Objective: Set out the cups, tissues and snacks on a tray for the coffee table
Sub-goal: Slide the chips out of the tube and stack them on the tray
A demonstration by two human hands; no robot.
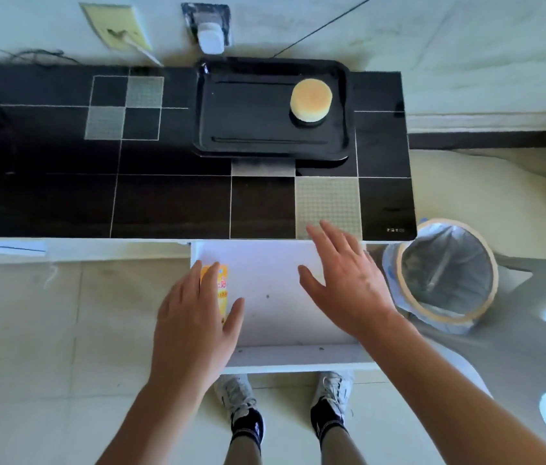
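Directly under the left hand (194, 317), whose flat, loose grip is covering it, the yellow tissue pack (220, 290) is lying lengthwise front-to-back in the open drawer (275, 317), while the right hand (345, 290) is hovering spread and empty farther off.

Bare forearms, no sleeves — white lace-up sneakers (332, 389), black ankle socks (248, 427).
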